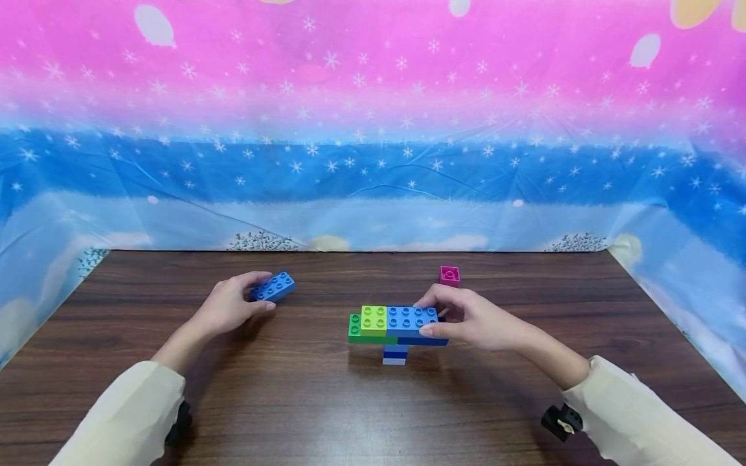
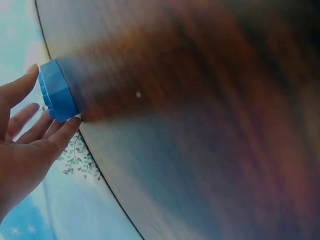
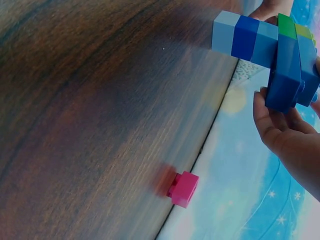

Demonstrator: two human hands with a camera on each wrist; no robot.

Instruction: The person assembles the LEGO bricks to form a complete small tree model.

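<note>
On the left, my left hand [image 1: 230, 303] pinches a blue toy brick [image 1: 276, 286] by its sides, studs showing; the left wrist view has thumb and fingers on opposite sides of it. My right hand [image 1: 474, 317] grips the right end of a T-shaped toy brick structure [image 1: 395, 351]. Its top layer is a lime green brick [image 1: 373, 320] beside a lighter blue brick [image 1: 402, 317]. Beneath them run a green brick [image 1: 354, 329] and a dark blue brick [image 3: 285, 80]. A narrow column of blue shades with a pale bottom brick [image 3: 223, 33] forms the stem.
A pink brick [image 1: 449, 276] lies with its hollow underside up, behind the right hand near the back of the brown wooden table [image 1: 326, 414]. A printed snowflake cloth [image 1: 373, 168] hangs along the table's back and sides.
</note>
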